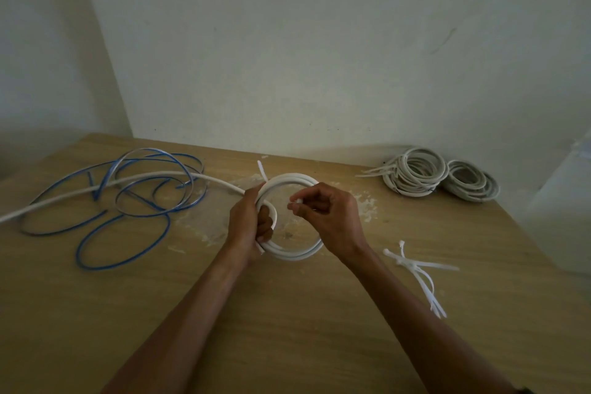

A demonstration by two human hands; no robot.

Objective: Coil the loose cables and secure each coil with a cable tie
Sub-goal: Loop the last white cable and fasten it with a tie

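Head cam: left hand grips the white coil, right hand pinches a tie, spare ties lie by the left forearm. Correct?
Not quite. The spare ties lie beside the right forearm, not the left, as the head view shows. The rest holds: the left hand grips the white coil, and the right hand pinches a tie.

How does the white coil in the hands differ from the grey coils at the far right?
The white coil has few turns and a long loose tail; the grey coils have many turns. The left hand grips the white coil; the grey coils lie untouched. The right hand pinches the white coil's cable tie; a grey coil's ties look fastened. All are round.
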